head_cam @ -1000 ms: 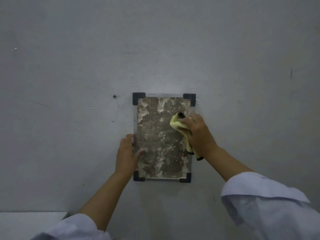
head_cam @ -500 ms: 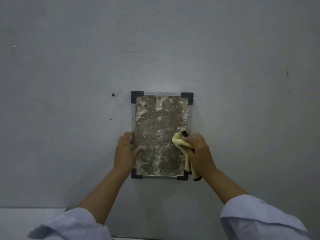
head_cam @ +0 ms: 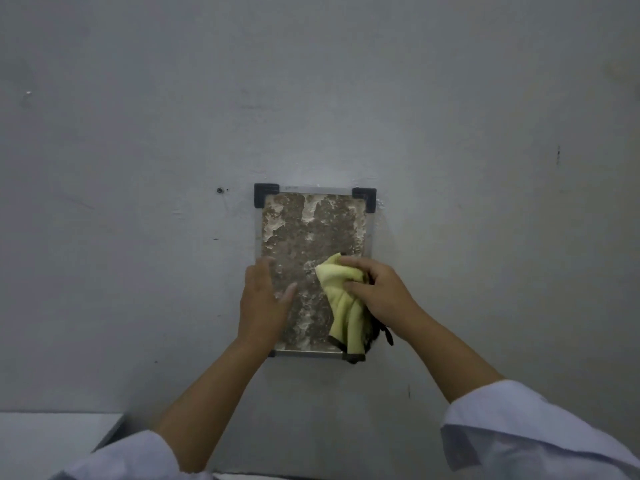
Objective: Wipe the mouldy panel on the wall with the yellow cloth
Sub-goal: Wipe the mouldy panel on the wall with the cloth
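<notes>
Wall [head_cam: 138,168]: grey painted surface filling nearly the whole view, with a few small dark marks and a small hole [head_cam: 219,190] left of the panel.
Bench [head_cam: 52,441]: pale surface showing at the lower left corner, below the wall.
Sleeves [head_cam: 526,431]: light-coloured, pushed back so both forearms are bare.
Mouldy panel [head_cam: 311,237]: upright rectangle fixed flat on the wall, brown and blotched with pale patches, in a thin metal frame with black corner brackets [head_cam: 266,194] (the two top ones show plainly; the lower ones are mostly covered).
Left hand [head_cam: 265,299]: fingers straight and spread, laid flat over the panel's lower left edge, thumb pointing across the mouldy face.
Right hand [head_cam: 379,292]: fingers curled round the bunched cloth, pressing it against the panel's lower right part.
Yellow cloth [head_cam: 341,299]: crumpled, dark-trimmed, gripped in the right hand against the panel; its loose end hangs down to the frame's bottom right corner.
</notes>
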